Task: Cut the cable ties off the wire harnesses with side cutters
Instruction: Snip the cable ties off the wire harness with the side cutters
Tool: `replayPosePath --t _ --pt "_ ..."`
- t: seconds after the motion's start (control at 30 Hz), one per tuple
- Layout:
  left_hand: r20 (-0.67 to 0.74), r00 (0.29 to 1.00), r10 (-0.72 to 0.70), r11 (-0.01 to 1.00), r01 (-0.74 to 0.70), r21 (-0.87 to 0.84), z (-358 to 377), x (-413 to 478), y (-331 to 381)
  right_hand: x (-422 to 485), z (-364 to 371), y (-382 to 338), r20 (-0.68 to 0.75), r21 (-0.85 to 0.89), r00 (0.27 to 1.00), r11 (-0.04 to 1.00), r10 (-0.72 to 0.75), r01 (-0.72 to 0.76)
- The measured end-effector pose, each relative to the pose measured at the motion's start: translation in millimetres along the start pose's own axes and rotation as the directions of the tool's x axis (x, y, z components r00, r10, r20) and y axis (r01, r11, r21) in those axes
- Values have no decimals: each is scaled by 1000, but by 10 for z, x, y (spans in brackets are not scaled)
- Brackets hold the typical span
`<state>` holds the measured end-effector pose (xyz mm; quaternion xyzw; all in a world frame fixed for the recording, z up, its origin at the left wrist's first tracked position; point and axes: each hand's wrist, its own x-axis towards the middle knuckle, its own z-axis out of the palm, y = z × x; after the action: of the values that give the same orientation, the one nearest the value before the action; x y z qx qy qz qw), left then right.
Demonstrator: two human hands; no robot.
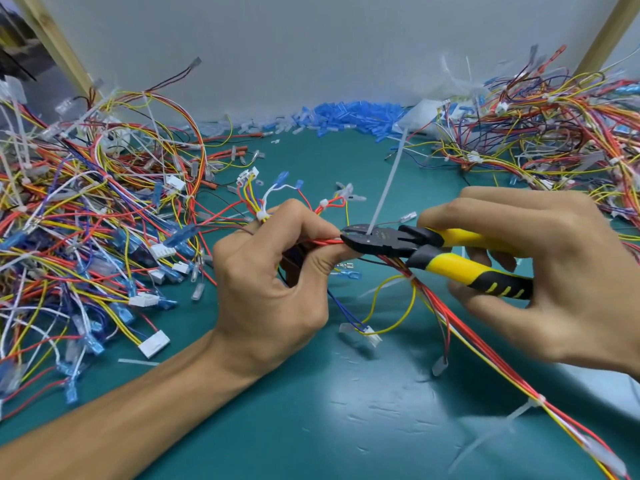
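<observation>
Low in the frame, a bare forearm runs up from the lower left corner across the green mat (381, 410) to the left hand (270, 282) at centre. Its fingers are curled round a wire harness (450, 313), with thumb and forefinger pinching the red strands just beside the tool's nose. From the right edge, the right hand (540, 271) grips the yellow-and-black handles of the side cutters (433, 251), fingers wrapped over both. The cutters' nose sits at a white cable tie (384, 188) whose long tail stands up toward the top of the frame.

I judge the step to be the cut itself. The jaws look nearly closed at the tie's base (whether the strap is already severed I cannot tell). The next move calls for a firm squeeze on plastic alone, clear of the wires, then pulling the tie free.

Another tie (535, 401) waits lower right on the same harness. Tangled heaps of harnesses lie at the left (86, 202) and upper right (536, 126)
</observation>
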<state>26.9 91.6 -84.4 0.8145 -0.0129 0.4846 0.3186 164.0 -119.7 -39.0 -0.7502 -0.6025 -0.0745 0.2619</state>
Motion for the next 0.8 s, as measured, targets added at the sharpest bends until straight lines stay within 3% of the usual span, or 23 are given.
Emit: replayPosePath --t 0.5,0.8 --pt "11 1000 -8 999 7 34 -5 -11 21 -3 124 27 13 0 998 998 65 -65" --pt "21 1000 -23 1000 22 16 -10 13 36 2 118 66 -6 50 1000 998 26 -26"
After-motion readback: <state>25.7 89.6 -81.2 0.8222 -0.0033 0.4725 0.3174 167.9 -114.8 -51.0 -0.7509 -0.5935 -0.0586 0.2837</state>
